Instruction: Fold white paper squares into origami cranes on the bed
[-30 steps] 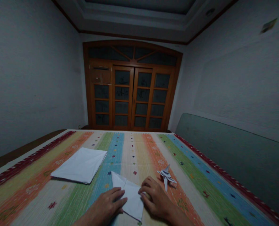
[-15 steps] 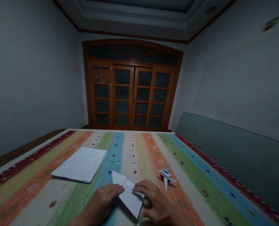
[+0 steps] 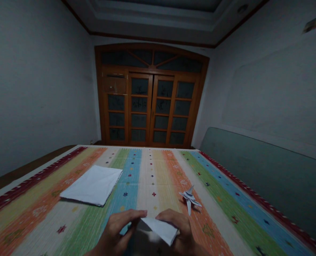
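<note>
A folded white paper (image 3: 160, 229) is lifted off the striped mat (image 3: 152, 177) near the bottom middle of the head view. My left hand (image 3: 120, 231) pinches its left end with fingers curled. My right hand (image 3: 178, 229) grips its right side, fingers wrapped over the top edge. Part of the paper's underside lies in shadow between the two hands.
A stack of white paper sheets (image 3: 92, 185) lies on the mat to the left. A small finished paper crane (image 3: 190, 199) stands to the right of my hands. A green cushion (image 3: 267, 177) runs along the right wall. Wooden glazed doors (image 3: 151, 106) close the far end.
The paper lay flat on the mat under my fingers; both hands have since folded it up and raised it off the mat, toward me.
</note>
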Motion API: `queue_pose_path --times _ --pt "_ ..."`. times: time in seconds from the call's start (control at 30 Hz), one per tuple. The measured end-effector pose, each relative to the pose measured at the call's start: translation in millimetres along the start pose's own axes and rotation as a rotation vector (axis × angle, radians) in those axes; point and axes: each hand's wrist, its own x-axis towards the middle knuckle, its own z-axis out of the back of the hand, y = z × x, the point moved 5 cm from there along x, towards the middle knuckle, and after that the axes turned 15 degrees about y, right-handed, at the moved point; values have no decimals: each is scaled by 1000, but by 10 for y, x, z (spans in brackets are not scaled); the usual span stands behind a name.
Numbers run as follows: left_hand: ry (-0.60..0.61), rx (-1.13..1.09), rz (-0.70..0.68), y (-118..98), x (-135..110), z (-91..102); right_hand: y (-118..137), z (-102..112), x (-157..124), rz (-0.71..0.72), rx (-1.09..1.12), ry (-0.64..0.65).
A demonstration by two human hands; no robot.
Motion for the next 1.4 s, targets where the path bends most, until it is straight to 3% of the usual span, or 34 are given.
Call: queue_pose_path --times 0.17,0.27,0.37,0.67,0.77,1.0,1.27,1.4 --pt "-105 -136 162 87 9 -56 72 18 141 -212 249 -85" --pt "-69 -276 324 263 -4 -203 66 -5 230 -338 334 -54" --pt "-23 -339 386 408 -24 -340 20 -23 257 -355 291 18" --pt "83 -150 298 583 -115 -524 -214 -237 54 -277 -30 271" --pt "151 9 223 551 -128 -544 -188 -284 41 -251 -116 376" --pt "395 301 89 387 -171 -595 -121 -398 38 -243 -151 751" --pt "551 332 80 357 -207 -651 -178 -414 -59 -187 -123 798" --pt "571 268 129 391 -208 -664 -113 -390 -6 -258 -112 865"
